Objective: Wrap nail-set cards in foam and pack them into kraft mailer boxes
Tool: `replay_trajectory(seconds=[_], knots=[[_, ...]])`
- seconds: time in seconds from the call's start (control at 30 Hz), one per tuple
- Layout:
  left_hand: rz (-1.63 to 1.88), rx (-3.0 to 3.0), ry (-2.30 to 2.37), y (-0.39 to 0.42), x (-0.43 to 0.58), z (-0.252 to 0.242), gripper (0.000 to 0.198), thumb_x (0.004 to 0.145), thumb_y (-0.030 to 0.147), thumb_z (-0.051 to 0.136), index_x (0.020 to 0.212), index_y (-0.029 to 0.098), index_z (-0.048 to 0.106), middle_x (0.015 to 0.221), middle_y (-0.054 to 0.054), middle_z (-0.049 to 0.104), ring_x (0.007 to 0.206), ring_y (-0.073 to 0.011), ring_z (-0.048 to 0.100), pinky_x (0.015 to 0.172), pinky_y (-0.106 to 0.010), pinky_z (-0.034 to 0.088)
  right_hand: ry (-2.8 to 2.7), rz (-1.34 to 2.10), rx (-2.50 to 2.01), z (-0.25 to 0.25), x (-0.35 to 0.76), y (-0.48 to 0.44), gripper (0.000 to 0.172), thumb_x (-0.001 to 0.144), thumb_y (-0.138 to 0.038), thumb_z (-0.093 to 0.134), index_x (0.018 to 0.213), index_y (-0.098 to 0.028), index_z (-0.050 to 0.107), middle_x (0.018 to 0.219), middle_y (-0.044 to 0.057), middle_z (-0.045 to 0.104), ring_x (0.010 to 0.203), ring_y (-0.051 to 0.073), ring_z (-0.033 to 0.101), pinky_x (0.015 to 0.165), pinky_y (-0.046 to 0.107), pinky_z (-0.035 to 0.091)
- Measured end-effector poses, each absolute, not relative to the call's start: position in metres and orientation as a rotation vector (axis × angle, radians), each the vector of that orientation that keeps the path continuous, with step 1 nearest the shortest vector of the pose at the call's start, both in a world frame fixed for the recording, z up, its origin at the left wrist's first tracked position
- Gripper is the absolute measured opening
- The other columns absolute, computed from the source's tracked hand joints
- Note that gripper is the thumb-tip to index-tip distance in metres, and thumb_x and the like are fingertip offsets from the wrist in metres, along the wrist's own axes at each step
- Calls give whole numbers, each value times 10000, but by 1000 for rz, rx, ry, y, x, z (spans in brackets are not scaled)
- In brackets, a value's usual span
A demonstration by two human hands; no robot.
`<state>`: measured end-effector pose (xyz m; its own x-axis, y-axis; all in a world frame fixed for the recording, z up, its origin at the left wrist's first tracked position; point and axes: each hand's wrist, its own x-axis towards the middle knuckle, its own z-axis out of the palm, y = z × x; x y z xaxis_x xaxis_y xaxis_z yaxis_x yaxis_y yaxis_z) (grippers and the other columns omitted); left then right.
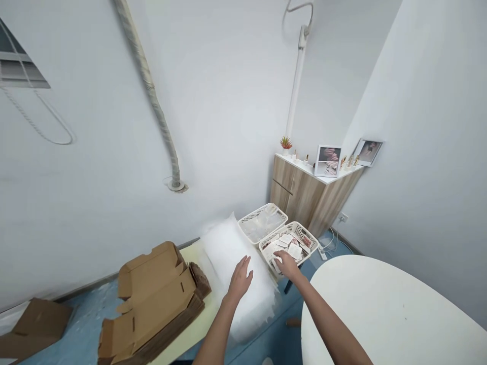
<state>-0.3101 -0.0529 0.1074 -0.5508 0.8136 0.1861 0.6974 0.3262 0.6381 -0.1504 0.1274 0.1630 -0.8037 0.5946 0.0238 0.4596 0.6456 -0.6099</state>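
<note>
My left hand (240, 280) is above a stack of thin white sheets (249, 299), its fingers stretched out and the thumb apart, with nothing in it. My right hand (287, 264) reaches over the near rim of a white plastic basket (315, 245) that holds several small white cards and packets (294, 251). Its fingers point left and look parted, with no held thing visible. Whether the fingertips touch the basket's contents cannot be made out. Behind it, a second white basket (243, 223) holds clear plastic bags (262, 223).
Flattened brown cardboard boxes (158, 304) are stacked at the left, and another carton (38, 324) lies on the blue floor. A round white table (395, 314) stands at the right. A wooden cabinet (299, 190) bears a picture frame (327, 161) and a small plant (286, 144).
</note>
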Motion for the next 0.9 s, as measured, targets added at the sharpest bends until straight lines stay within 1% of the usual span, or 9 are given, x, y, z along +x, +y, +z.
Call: replay_trajectory(seconds=[0.13, 0.27, 0.4, 0.5, 0.6, 0.67, 0.77, 0.83, 0.9], knots=[[993, 1357, 2426, -24, -337, 103, 600, 858, 258, 431, 1449, 195, 350, 1534, -98, 364, 1415, -254, 332, 1148, -475, 318, -2650, 879, -865, 162, -192, 142, 393, 873, -225, 463, 1227, -185, 627, 1246, 100, 645, 1189, 242, 568, 1025, 365, 412], [930, 1376, 2418, 4, -363, 106, 647, 860, 251, 415, 1485, 164, 269, 1563, -117, 299, 1449, -254, 247, 1164, -494, 273, -2673, 840, -863, 156, -236, 156, 436, 859, -222, 496, 1281, -178, 596, 1274, 109, 635, 1210, 250, 555, 1044, 380, 400], [770, 1392, 2403, 17, -383, 115, 664, 842, 214, 406, 1486, 139, 263, 1586, -137, 219, 1466, -270, 185, 1163, -525, 228, -2739, 784, -800, 149, -286, 170, 467, 836, -194, 518, 1299, -172, 581, 1278, 112, 635, 1204, 253, 554, 1063, 405, 380], [645, 1442, 2355, 15, -393, 119, 694, 809, 179, 411, 1489, 154, 278, 1585, -124, 216, 1471, -279, 158, 1167, -563, 161, -2817, 736, -741, 142, -323, 178, 536, 786, -136, 537, 1321, -164, 561, 1293, 117, 627, 1211, 260, 541, 1059, 402, 378], [604, 1492, 2301, 8, -399, 119, 744, 771, 145, 413, 1501, 176, 269, 1586, -102, 215, 1473, -289, 145, 1165, -600, 106, -2911, 686, -717, 135, -354, 180, 623, 736, -92, 549, 1357, -136, 524, 1365, 130, 570, 1295, 274, 465, 1082, 394, 346], [606, 1520, 2281, 5, -402, 117, 763, 763, 134, 412, 1508, 199, 260, 1587, -81, 214, 1474, -291, 141, 1163, -613, 89, -2950, 679, -710, 131, -368, 179, 654, 726, -110, 573, 1375, -156, 506, 1405, 118, 535, 1358, 286, 391, 1116, 423, 293], [587, 1551, 2277, 3, -406, 118, 741, 773, 135, 416, 1500, 201, 289, 1581, -79, 243, 1472, -296, 154, 1170, -609, 66, -2974, 691, -705, 126, -381, 176, 627, 746, -156, 591, 1364, -228, 516, 1375, 84, 570, 1382, 289, 357, 1153, 490, 190], [587, 1557, 2272, 3, -409, 119, 714, 782, 137, 421, 1487, 193, 320, 1576, -88, 259, 1469, -299, 167, 1175, -603, 59, -2957, 682, -711, 126, -385, 174, 550, 796, -172, 551, 1341, -244, 536, 1316, 80, 619, 1357, 277, 399, 1161, 523, 124], [617, 1551, 2253, 4, -411, 119, 692, 788, 136, 429, 1472, 192, 348, 1570, -92, 277, 1467, -301, 178, 1177, -603, 57, -2907, 665, -733, 129, -387, 172, 470, 850, -179, 490, 1312, -229, 560, 1260, 93, 655, 1312, 261, 459, 1163, 539, 77]])
